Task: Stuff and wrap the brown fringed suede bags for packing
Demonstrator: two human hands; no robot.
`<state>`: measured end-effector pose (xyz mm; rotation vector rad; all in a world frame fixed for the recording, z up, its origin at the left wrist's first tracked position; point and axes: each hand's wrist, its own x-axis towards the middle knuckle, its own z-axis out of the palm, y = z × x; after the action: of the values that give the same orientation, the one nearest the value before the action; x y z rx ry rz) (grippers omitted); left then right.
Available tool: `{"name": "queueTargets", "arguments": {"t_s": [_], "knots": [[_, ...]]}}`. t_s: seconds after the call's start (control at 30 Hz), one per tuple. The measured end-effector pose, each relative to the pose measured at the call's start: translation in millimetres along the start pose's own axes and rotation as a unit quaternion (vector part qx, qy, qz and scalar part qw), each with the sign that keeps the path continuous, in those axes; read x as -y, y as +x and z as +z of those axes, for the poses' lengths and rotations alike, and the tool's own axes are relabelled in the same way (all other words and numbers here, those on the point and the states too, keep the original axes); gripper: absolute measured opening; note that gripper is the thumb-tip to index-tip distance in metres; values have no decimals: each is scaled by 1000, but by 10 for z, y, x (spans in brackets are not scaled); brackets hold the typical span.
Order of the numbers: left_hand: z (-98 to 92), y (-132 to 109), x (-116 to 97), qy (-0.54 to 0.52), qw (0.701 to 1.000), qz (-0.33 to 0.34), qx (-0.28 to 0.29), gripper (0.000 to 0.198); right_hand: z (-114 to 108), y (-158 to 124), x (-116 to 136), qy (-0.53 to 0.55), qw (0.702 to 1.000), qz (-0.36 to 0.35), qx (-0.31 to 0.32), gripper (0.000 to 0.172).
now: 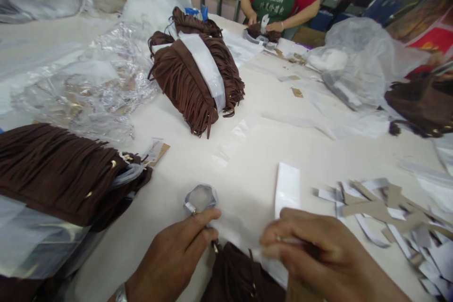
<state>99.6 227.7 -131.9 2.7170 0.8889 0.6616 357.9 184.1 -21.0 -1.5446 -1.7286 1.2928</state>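
Note:
My left hand [173, 255] is closed with its fingertips at the metal fitting of a ring wrapped in translucent film [201, 198]. Just below, a dark brown fringed bag [240, 278] lies partly cut off by the bottom edge, and a dark clasp shows between it and my fingers. My right hand [314, 250], smeared by motion, pinches above the bag's right side; what is between its fingertips is too blurred to name. A white strip [287, 184] lies just beyond the right knuckles, its near part hidden behind the hand.
Brown fringed bags [191, 71] with white bands lie ahead, and more [53, 170] at left beside crumpled clear plastic [95, 80]. Paper and cardboard scraps [385, 212] are heaped at right. Across the table [247, 165] a person in a green apron [279, 0] handles a brown bag.

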Motion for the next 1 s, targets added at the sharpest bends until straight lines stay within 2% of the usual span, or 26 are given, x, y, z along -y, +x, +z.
{"name": "queueTargets", "arguments": {"t_s": [0.1, 0.17, 0.3, 0.47, 0.8, 1.0], "knots": [[-5, 20, 1, 2, 1000, 3, -19, 23, 153, 299, -150, -85, 996, 16, 9, 14], [-1, 28, 8, -4, 1000, 3, -26, 24, 291, 406, -231, -66, 997, 8, 34, 15], [11, 26, 18, -12, 1000, 4, -29, 24, 469, 448, -316, -14, 999, 23, 34, 17], [-3, 18, 14, -19, 999, 3, -28, 22, 462, 443, -337, 0, 998, 19, 64, 23], [-8, 30, 10, -31, 999, -9, -11, 23, 443, 521, -288, -52, 995, 0, 88, 27], [-31, 49, 2, -29, 999, -6, -19, 23, 450, 555, -286, -68, 993, -4, 100, 25]]}}
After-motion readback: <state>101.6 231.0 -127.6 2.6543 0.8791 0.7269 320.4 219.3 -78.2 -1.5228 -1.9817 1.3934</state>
